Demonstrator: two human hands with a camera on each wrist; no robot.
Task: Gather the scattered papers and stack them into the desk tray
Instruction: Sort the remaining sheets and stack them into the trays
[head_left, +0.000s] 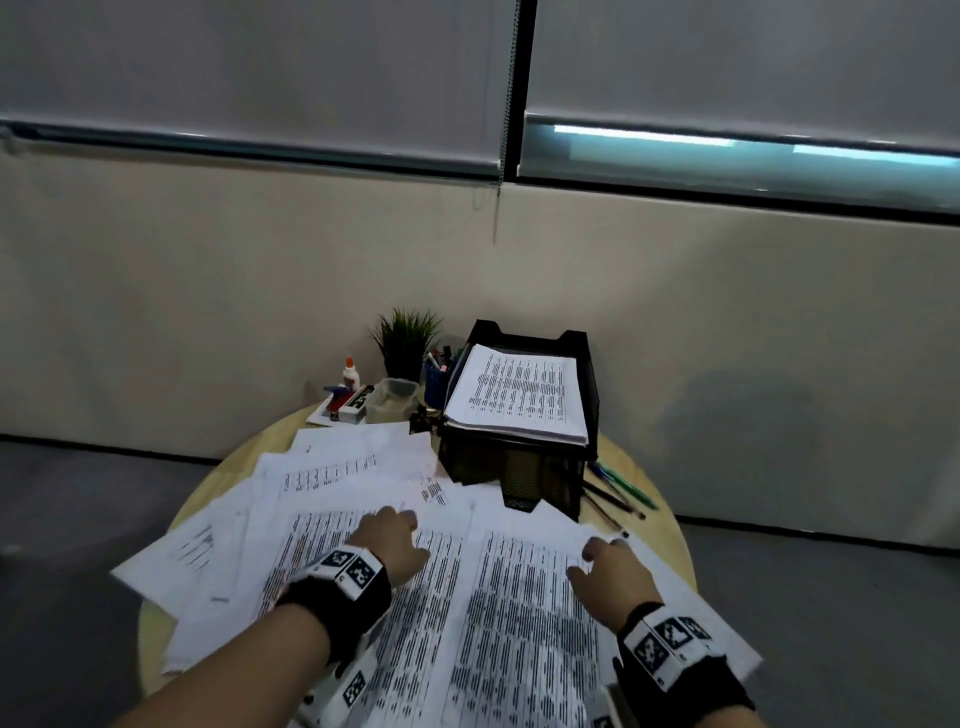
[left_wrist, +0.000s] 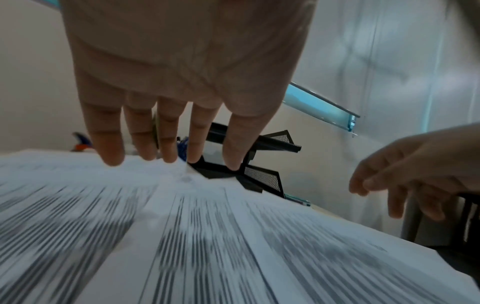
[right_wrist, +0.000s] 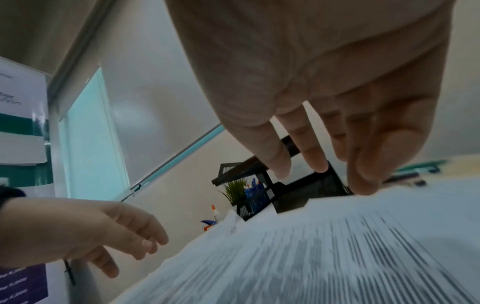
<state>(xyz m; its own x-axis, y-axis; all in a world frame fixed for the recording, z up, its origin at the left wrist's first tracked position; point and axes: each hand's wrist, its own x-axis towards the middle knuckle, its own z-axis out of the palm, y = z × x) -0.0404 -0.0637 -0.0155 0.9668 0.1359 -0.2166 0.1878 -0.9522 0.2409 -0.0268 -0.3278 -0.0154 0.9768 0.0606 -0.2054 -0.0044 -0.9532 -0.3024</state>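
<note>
Printed papers (head_left: 467, 597) lie scattered and overlapping across a round wooden table (head_left: 667, 525). A black mesh desk tray (head_left: 519, 478) stands behind them, its top tier holding a stack of printed sheets (head_left: 519, 400). My left hand (head_left: 397, 530) hovers over the middle sheets with straight, spread fingers (left_wrist: 109, 144) and holds nothing. My right hand (head_left: 605, 558) reaches to the far corner of a right-hand sheet, its fingers (right_wrist: 363, 174) extended with the tips at the paper's edge (right_wrist: 337, 246). Both wrist views are motion-blurred over the papers (left_wrist: 207, 236).
Behind the papers stand a small potted plant (head_left: 408, 338), a glue bottle (head_left: 350, 371), a blue pen cup (head_left: 436, 379), a clear plastic container (head_left: 392, 400) and small boxes (head_left: 345, 402). Pens (head_left: 618, 488) lie right of the tray. A wall is close behind.
</note>
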